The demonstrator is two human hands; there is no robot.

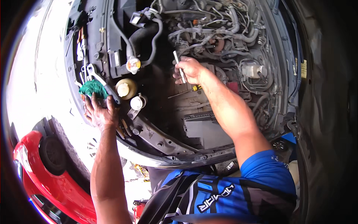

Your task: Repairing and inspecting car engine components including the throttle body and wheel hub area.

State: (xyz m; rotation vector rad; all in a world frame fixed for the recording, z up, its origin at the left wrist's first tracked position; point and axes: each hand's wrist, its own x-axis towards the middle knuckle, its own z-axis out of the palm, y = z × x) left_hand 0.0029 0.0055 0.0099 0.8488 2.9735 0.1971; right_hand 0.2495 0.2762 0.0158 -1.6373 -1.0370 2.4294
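Note:
In my right hand [189, 70] is a slim, pale metal rod [179, 67], gripped between thumb and fingers over the engine bay; its exact kind does not show. My left hand [100, 112] lies with fingers spread on the front edge of the car, fingertips against a crumpled green cloth [93, 88]. Beside the cloth a combination wrench [91, 70] rests among other hand tools [80, 50] along the front panel. Below my right hand, a screwdriver with a yellow handle [196, 88] lies down in the bay.
Hoses and wiring [220, 33] crowd the far right of the bay. An orange-labelled cap [133, 64], a tan reservoir [126, 89] and a white cap [138, 102] stand near the front panel. A black cover [207, 128] lies nearer me. A red car [56, 179] stands at lower left.

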